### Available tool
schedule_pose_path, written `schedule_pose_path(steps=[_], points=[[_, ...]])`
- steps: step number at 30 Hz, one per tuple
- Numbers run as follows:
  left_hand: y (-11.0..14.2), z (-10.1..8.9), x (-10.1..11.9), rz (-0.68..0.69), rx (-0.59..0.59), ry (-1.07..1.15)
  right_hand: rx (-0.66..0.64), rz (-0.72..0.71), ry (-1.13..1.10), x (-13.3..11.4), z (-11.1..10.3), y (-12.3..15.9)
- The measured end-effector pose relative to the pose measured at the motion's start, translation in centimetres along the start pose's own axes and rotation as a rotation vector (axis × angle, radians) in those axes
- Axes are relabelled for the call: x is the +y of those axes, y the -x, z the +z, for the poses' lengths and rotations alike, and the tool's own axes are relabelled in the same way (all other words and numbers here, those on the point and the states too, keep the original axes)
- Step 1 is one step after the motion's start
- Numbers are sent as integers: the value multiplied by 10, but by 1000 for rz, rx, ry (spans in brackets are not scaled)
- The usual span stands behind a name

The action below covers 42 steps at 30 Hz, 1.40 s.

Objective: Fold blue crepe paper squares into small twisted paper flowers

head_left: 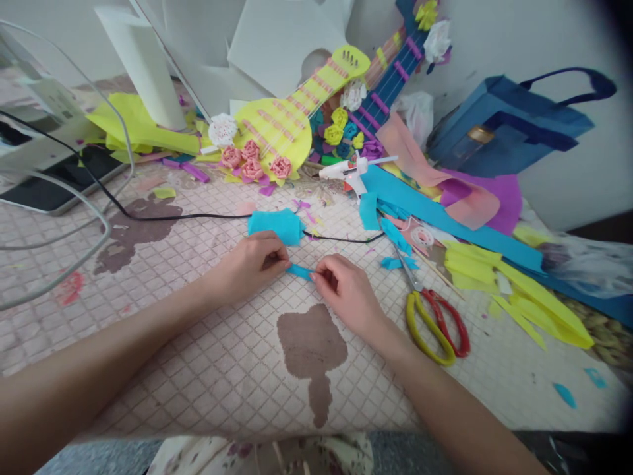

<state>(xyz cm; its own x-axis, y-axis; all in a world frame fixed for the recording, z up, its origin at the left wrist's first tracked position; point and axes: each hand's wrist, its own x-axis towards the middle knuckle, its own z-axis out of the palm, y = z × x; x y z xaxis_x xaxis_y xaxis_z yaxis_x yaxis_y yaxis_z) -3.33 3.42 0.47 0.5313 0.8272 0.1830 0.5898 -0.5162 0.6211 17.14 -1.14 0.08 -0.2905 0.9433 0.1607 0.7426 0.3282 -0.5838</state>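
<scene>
The left hand [254,264] grips one end of a narrow blue strip [299,271] between thumb and fingertips, and the right hand [349,290] pinches the other end, so the strip runs between them over the diamond-patterned tablecloth [222,369]; whether it touches the cloth I cannot tell. Just beyond the left hand, a wider blue piece [275,227] lies across a black cable [198,216]. Near the right hand are scissors [435,323] with one yellow and one red handle, their blades pointing away toward some blue scraps [395,262]. At the back right is a blue bag [499,161] with dark blue handles; a small bottle [467,146] with a gold-coloured cap shows against its side, though I cannot tell whether it is inside the bag or in front of it, nor what it contains. Left of that bag sits a crumpled whitish plastic bag [415,115], its contents unreadable. Toward the right edge, a clear plastic bag [598,264] has a dark purplish patch showing through, too blurred to name. A white glue gun [346,173] with a pale stick in its back end lies beyond the hands, near a yellow guitar-shaped piece [281,128] that has pink flowers [251,170] at its lower end
</scene>
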Motion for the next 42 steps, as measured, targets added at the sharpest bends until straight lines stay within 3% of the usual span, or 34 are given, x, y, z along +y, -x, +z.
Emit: schedule_pose_path(steps=[16, 26, 30, 42], points=[[-2, 7, 1, -3, 37, -156, 11, 49, 192, -2, 2, -6], [6, 1, 0, 42, -25, 50, -7, -9, 15, 3, -3, 0], [5, 1, 4, 55, -75, 20, -68, -39, 63, 2, -2, 0], [1, 1, 7, 36, -76, -2, -31, -49, 61, 2, -1, -2]])
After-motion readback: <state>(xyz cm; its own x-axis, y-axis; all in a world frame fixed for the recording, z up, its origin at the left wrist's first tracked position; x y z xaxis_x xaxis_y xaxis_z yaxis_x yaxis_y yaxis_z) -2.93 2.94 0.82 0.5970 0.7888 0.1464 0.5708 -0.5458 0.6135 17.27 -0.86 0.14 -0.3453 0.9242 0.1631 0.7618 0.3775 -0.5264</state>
